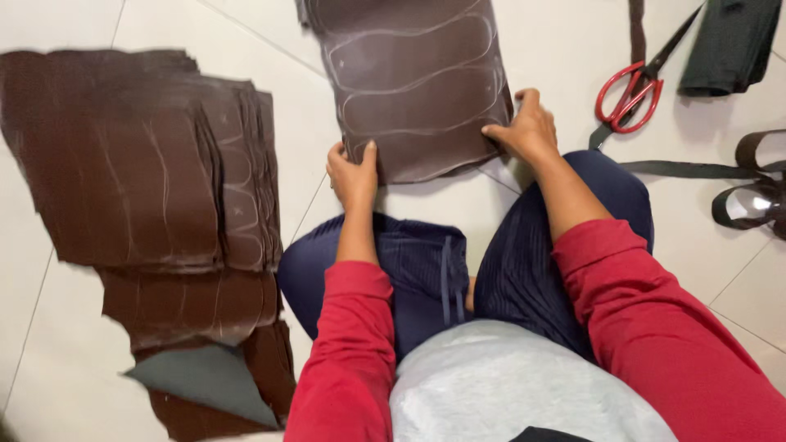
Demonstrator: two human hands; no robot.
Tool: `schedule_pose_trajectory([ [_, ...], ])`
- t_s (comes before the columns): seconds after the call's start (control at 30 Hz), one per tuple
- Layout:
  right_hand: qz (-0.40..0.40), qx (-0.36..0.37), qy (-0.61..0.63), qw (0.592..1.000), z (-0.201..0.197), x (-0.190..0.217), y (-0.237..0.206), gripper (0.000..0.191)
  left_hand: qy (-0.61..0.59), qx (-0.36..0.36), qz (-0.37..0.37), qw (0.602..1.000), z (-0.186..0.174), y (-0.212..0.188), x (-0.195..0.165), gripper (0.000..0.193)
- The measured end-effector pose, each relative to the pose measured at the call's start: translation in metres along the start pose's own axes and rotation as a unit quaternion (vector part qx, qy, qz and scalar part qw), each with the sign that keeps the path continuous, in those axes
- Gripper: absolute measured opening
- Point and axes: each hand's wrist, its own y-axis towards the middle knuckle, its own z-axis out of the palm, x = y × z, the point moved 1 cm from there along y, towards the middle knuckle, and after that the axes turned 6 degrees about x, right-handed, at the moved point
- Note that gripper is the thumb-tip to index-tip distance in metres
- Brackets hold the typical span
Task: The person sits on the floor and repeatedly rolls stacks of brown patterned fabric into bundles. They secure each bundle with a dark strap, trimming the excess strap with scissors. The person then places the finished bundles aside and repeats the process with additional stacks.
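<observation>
Seated on the tiled floor (524, 33), both hands grasp the brown sheet stack (417, 82) by its near corners, left hand (354, 173) and right hand (524, 128) pinching evenly; best keep edges flush, clear of the red scissors (629, 94) at right.

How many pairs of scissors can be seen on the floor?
1: red-handled metal scissors lie on the white tiled floor, right of the right hand. Others may be hidden.
</observation>
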Motion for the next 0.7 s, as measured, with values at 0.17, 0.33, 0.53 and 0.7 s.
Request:
schedule_pose_trajectory([
  [0.17, 0.059, 0.071, 0.032, 0.995, 0.012, -0.016, 0.009, 0.079, 0.049, 0.026, 0.02, 0.998, 0.004, -0.005, 0.001, 0.074],
  [0.33, -0.058, -0.018, 0.029, 0.998, 0.021, -0.017, 0.011, 0.062, 0.106, -0.008, 0.168, 0.98, 0.01, -0.006, 0.009, 0.063],
  [0.53, 0.079, 0.061, 0.15, 0.984, 0.016, -0.017, 0.012, 0.064, -0.07, 0.076, 0.092, 0.99, 0.022, -0.002, 0.014, 0.07],
  [0.7, 0.032, 0.08, 0.278, 0.957, 0.019, -0.026, 0.019, 0.077, -0.073, 0.081, 0.076, 0.991, 0.016, 0.001, 0.018, 0.081],
])
